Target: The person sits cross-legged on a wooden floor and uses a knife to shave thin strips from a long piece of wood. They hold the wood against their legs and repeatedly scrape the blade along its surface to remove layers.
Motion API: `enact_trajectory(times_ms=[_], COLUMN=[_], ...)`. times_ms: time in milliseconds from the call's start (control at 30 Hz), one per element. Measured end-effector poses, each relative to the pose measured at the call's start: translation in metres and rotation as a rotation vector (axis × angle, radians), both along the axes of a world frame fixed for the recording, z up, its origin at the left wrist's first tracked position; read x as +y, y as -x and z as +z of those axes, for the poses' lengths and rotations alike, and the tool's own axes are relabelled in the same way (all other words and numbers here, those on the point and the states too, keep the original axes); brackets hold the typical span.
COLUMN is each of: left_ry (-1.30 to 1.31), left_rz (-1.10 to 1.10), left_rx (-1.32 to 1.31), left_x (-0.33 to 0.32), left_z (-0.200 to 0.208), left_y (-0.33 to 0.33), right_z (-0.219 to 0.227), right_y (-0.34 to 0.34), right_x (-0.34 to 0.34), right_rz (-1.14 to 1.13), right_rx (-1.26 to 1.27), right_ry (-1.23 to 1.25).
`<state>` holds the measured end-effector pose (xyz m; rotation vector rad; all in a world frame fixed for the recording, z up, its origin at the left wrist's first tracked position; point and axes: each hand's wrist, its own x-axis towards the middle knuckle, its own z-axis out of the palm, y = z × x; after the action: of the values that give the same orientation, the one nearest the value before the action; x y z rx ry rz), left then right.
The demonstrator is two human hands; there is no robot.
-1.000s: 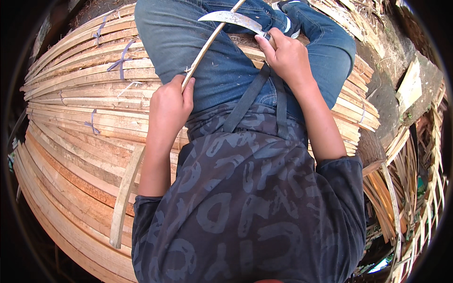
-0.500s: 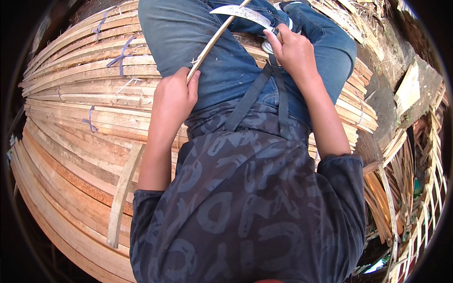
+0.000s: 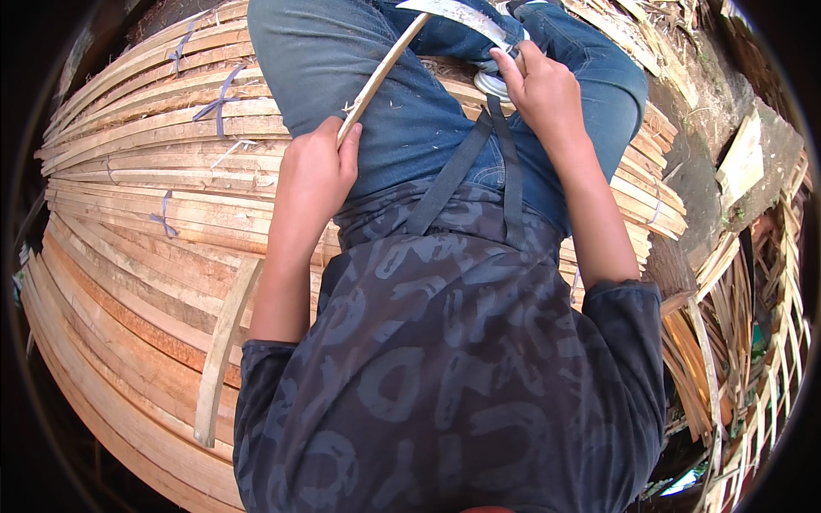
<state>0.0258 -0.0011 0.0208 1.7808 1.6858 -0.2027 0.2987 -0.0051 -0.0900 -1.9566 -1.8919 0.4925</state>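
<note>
My left hand (image 3: pixel 316 162) is closed around the lower end of a thin wooden stick (image 3: pixel 382 73), which slants up and to the right over my jeans. Curled wood shavings cling to the stick just above my fingers. In my right hand (image 3: pixel 540 90) is a knife with a curved, pale metal blade (image 3: pixel 457 14); its handle is mostly hidden by my fingers. The blade points up and left, and it meets or crosses the stick near the stick's far end. Whether the edge is cutting in cannot be made out.
Bundles of long wooden strips (image 3: pixel 162 154) lie under and left of me, tied with purple string (image 3: pixel 222 101). A short loose slat (image 3: pixel 224 359) rests across wider boards at the lower left. At right are a stone slab (image 3: pixel 770 162), a wood block (image 3: pixel 671 274) and split strips.
My right hand has moved slightly up and right, carrying the knife farther along the stick toward its far end. My left hand has barely shifted.
</note>
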Motion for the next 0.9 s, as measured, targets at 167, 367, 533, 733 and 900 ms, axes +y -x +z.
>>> enact_trajectory(times_ms=[167, 367, 533, 733, 900], left_ry=[0.013, -0.015, -0.012, -0.018, -0.007], left_rz=[0.028, 0.012, 0.016, -0.003, 0.027], left_rx=[-0.017, -0.061, -0.044, -0.045, -0.045], left_x=[-0.001, 0.000, -0.001, 0.002, 0.000], left_z=[0.000, -0.005, -0.003, -0.003, -0.004], left_y=[0.001, 0.004, 0.001, 0.002, 0.001], right_z=[-0.004, -0.010, 0.009, -0.006, 0.014], right_y=[0.005, -0.021, 0.010, -0.006, 0.007], right_x=[0.002, 0.012, -0.003, 0.016, 0.006], right_rz=[0.004, -0.103, 0.052, -0.101, 0.013], right_rx=[-0.013, -0.006, 0.037, -0.003, -0.015], right_ry=[-0.023, 0.091, 0.022, 0.087, 0.067])
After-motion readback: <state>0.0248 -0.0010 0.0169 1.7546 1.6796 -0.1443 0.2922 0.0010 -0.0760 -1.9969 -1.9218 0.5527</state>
